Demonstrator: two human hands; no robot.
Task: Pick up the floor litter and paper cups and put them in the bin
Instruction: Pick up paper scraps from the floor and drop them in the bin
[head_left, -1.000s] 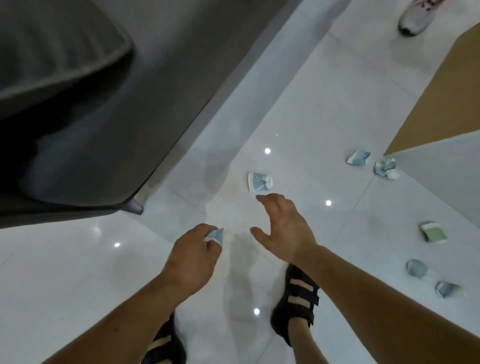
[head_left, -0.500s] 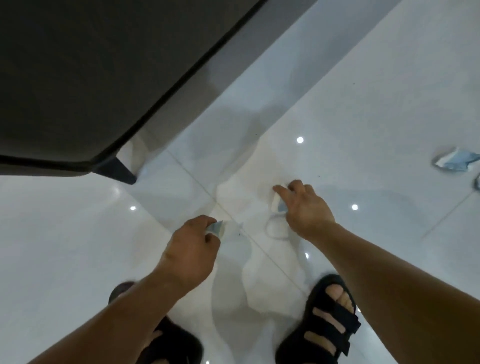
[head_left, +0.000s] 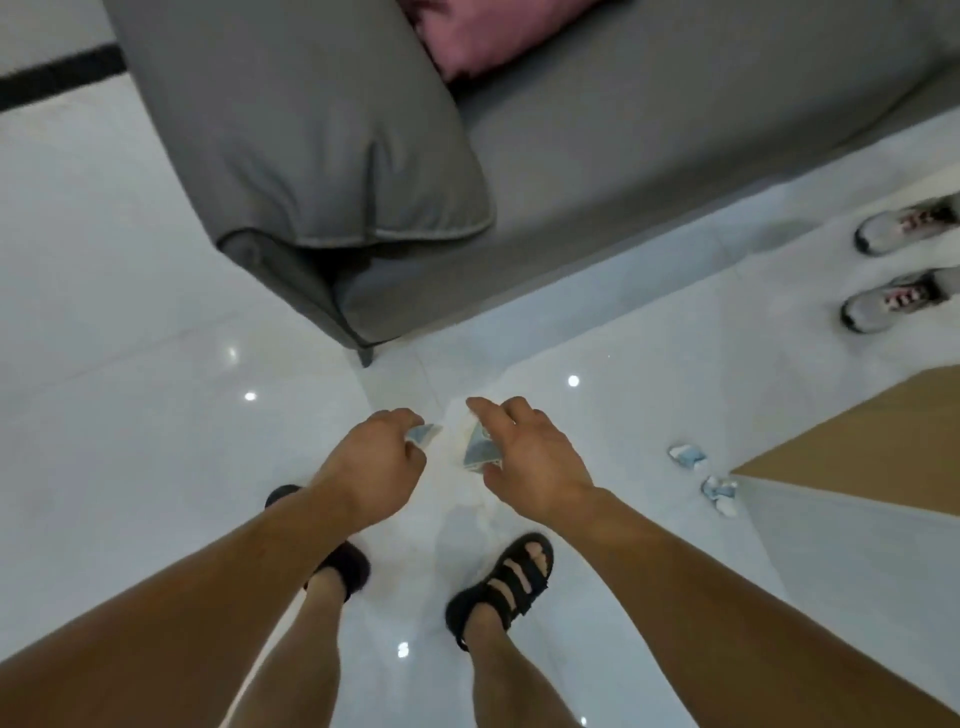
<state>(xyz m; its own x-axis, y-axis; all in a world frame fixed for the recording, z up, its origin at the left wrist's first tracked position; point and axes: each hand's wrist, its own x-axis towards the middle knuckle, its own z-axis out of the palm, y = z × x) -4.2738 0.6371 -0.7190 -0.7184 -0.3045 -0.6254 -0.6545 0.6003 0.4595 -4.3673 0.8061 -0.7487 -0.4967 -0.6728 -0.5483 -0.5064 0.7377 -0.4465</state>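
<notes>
My left hand (head_left: 376, 460) grips a small crushed blue-and-white paper cup (head_left: 425, 435), which sticks out past the fingers. My right hand (head_left: 524, 457) holds a second flattened paper cup (head_left: 480, 449) between thumb and fingers, lifted off the white tiled floor. Two more crumpled blue-and-white cups lie on the floor to the right, one (head_left: 687, 456) a little farther from me than the other (head_left: 721, 493), which sits against the corner of a low tan-topped table (head_left: 852, 457). No bin is in view.
A grey sofa (head_left: 363, 171) with a pink cushion (head_left: 483, 36) fills the top of the view; its corner leg (head_left: 365, 355) stands just beyond my hands. Another person's grey sneakers (head_left: 893, 260) stand at the far right. My sandalled feet (head_left: 501, 587) are below my hands.
My right hand has closed on the cup that lay on the floor and lifted it. I have straightened up, so the sofa and the sneakers have come into view. The left hand's cup stays held.
</notes>
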